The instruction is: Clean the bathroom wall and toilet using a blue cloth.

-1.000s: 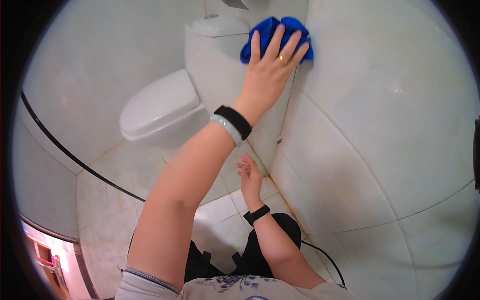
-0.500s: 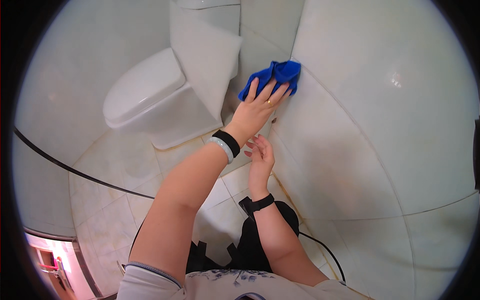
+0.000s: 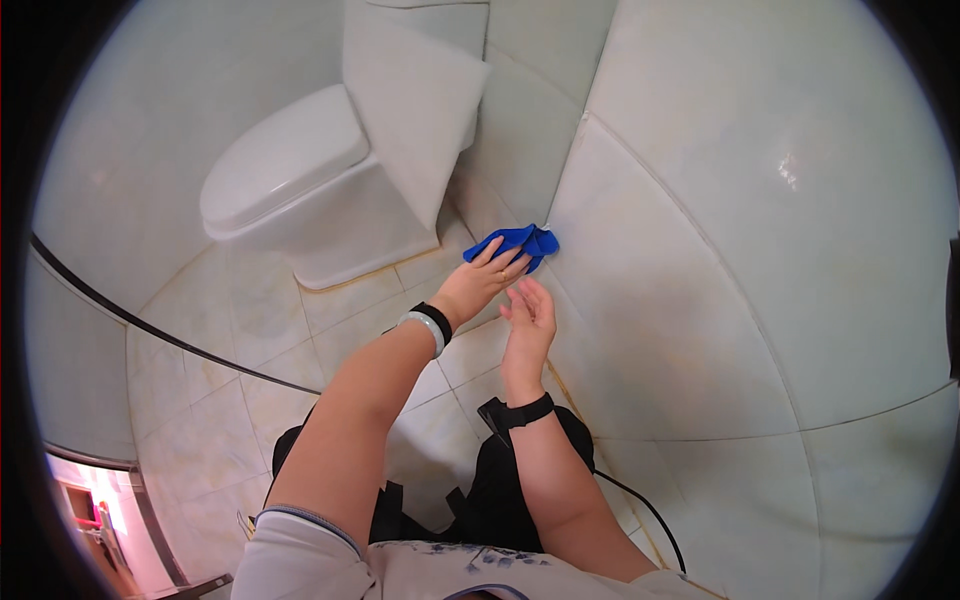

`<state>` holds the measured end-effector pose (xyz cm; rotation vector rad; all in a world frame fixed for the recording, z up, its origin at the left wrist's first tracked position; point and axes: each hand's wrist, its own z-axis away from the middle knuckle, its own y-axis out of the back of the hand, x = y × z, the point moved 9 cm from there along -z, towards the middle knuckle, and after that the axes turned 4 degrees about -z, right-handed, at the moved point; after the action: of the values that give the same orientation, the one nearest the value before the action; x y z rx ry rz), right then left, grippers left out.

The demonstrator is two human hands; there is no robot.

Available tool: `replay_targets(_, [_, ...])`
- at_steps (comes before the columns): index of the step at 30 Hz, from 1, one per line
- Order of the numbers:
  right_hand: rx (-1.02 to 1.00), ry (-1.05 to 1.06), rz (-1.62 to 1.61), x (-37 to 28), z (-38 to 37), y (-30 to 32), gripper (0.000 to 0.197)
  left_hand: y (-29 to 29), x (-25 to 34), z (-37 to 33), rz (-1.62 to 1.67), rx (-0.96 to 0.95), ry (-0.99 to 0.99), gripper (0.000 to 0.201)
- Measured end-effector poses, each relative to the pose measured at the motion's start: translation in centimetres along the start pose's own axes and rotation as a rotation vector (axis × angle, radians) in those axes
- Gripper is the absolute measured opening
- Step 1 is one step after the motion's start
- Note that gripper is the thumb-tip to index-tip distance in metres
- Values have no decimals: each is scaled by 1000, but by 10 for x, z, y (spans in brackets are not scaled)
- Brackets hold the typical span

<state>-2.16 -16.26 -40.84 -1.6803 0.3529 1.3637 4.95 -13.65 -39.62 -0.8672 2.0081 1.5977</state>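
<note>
A bunched blue cloth (image 3: 530, 241) is under the fingers of my left hand (image 3: 480, 285), low in the corner where the tiled walls meet near the floor. That hand presses over the cloth, with a ring on one finger and a black band and pale bangle at the wrist. Just nearer to me, my right hand (image 3: 531, 325) hovers beside the right wall with its fingers loosely spread and nothing in them. A black band circles that wrist too. The cloth hides the very bottom of the corner.
A white toilet (image 3: 330, 215) with its lid down stands to the left of the corner. Large pale tiles cover the right wall (image 3: 700, 330), and smaller ones the floor (image 3: 270, 350). A thin black cable (image 3: 655, 510) runs by my right knee.
My left hand has brought the blue cloth down the corner, from higher on the wall to near the floor. My right hand has barely moved.
</note>
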Motion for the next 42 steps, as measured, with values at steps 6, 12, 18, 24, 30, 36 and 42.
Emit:
replay_targets(6, [-19, -17, 30, 5, 0, -5, 31, 39, -41, -8, 126, 129, 173, 54])
replay_targets(12, [-35, -38, 25, 4, 0, -16, 28, 130, -136, -29, 44, 544, 575, 57])
replay_targets(18, [-29, -38, 69, 9, -5, -16, 28, 106, -117, -18, -32, 427, 503, 56])
replay_targets(24, [-40, -16, 44, 13, -6, -19, 28, 22, -45, 35, 18, 122, 262, 55])
replay_targets(30, [-74, -30, 63, 17, -5, -22, 29, -13, -14, 63, 145, -89, 96, 56])
replay_targets(36, [-98, -42, 75, 23, -3, -26, 29, 26, -54, 56, 235, 74, 295, 55])
replay_targets(42, [-125, -58, 91, 23, 0, -32, 28, 109, -130, 32, 1, 386, 567, 56])
